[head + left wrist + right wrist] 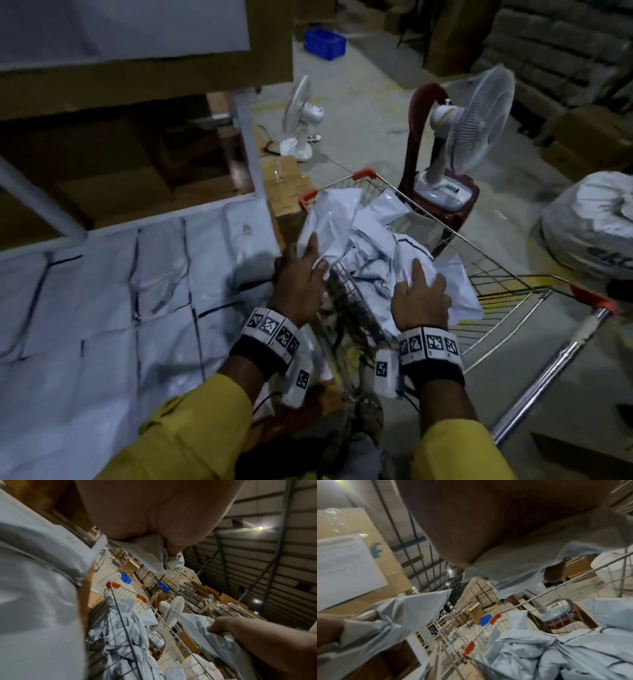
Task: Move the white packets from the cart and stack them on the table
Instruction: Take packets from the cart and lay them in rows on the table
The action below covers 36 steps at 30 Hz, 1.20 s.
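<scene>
A wire cart [507, 284] with orange corners holds several crumpled white packets [370, 240]. My left hand [301, 274] grips one white packet [329, 219] over the cart's left rim; the left wrist view shows that packet [154, 557] pinched under the palm. Over the cart's middle, my right hand [419, 294] grips another white packet [455, 291], seen bunched under the palm [513, 566]. More white packets [113, 291] lie in rows on the table to the left. Loose packets in the cart [547, 649] lie under both hands.
A cardboard box [284, 185] stands between table and cart. One white fan [469, 137] sits on a red chair behind the cart, another fan [301, 116] on the floor. A stuffed white sack [589, 226] lies at right. The cart's handle [555, 370] points toward me.
</scene>
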### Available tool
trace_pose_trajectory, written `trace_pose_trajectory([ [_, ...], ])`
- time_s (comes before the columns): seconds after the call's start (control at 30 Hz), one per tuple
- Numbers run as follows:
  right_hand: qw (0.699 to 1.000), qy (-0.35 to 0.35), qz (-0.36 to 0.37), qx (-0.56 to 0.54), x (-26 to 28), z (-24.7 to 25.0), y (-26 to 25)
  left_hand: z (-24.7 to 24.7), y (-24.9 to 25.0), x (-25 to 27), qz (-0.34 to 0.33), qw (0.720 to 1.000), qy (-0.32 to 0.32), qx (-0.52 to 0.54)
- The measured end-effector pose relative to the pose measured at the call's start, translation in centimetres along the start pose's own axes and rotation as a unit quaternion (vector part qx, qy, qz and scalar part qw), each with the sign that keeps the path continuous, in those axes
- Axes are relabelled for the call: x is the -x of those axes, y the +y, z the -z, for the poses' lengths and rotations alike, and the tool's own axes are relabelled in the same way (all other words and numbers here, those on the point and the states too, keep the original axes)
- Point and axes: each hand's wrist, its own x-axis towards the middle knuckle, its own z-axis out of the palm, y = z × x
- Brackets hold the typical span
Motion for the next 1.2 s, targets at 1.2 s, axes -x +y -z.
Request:
trace_pose_trajectory([
  [1.2,0.913,-0.072,0.4,0.031,32.1,-10.7,-15.8,21.4,-26.4,34.4,0.289,0.899,0.307,-0.118],
])
